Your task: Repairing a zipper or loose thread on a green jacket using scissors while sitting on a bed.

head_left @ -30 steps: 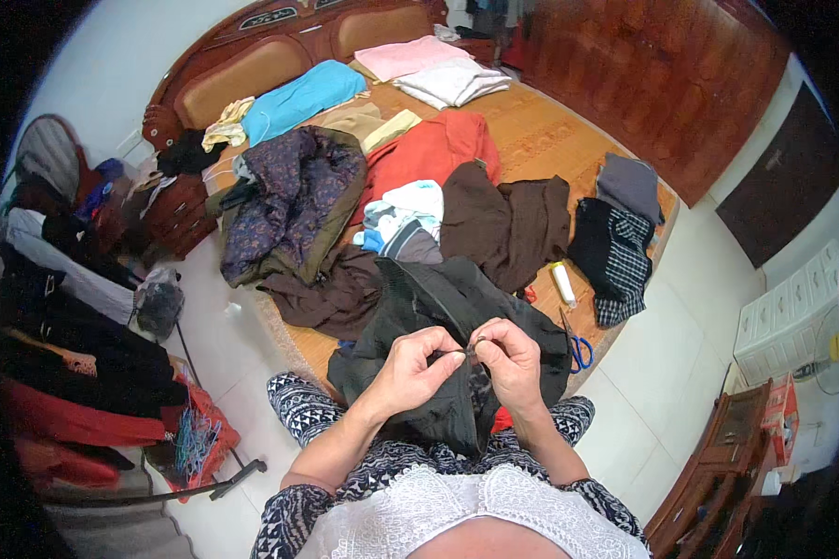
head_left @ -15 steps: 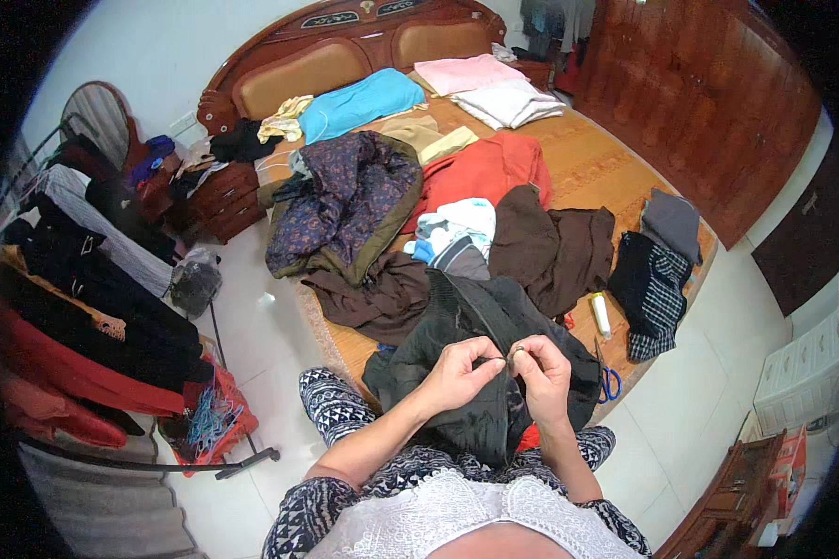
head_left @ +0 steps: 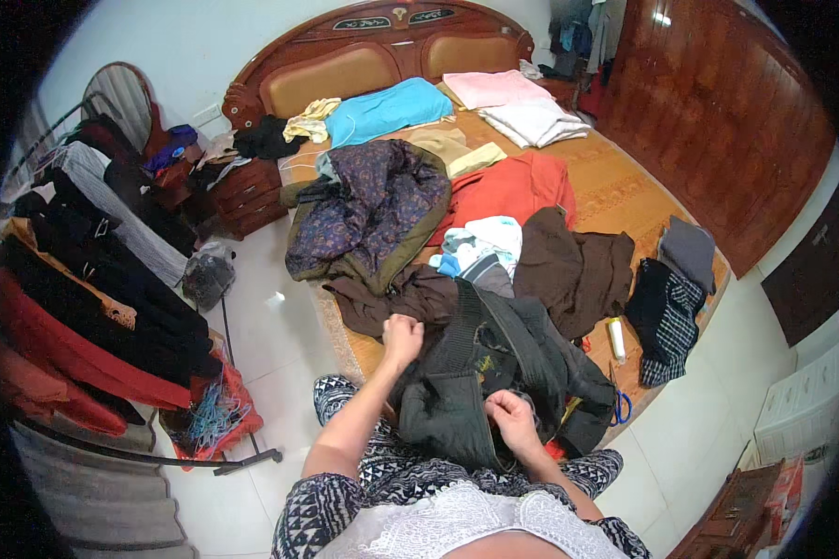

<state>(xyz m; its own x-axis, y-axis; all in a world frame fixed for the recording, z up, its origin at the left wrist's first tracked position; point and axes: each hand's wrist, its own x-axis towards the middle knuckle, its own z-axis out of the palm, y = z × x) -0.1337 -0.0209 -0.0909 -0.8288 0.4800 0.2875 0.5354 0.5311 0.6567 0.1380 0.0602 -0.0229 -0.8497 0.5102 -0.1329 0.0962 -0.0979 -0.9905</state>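
A dark green-black jacket (head_left: pixel 457 396) lies bunched across my lap and the bed's near edge, its ribbed collar or hem pointing away from me. My right hand (head_left: pixel 515 416) is closed in a pinch at the jacket's front edge. Raised to the left of the jacket, my left hand (head_left: pixel 404 340) has its fingers pressed together. Whatever it pinches is too small to make out. Blue-handled scissors (head_left: pixel 622 407) lie just right of the jacket, and a white tube-shaped thing (head_left: pixel 617 340) is a little farther off.
Clothes cover much of the bed (head_left: pixel 615 196), including a purple patterned coat (head_left: pixel 373 205), an orange-red garment (head_left: pixel 508 191) and brown trousers (head_left: pixel 573 270). On the left stands a loaded clothes rack (head_left: pixel 249 463), with a red basket of hangers (head_left: pixel 219 415) by it.
My hands were together over the jacket and have moved apart. The left went up and to the left; the right came lower, nearer to me. The jacket's front lies more spread out.
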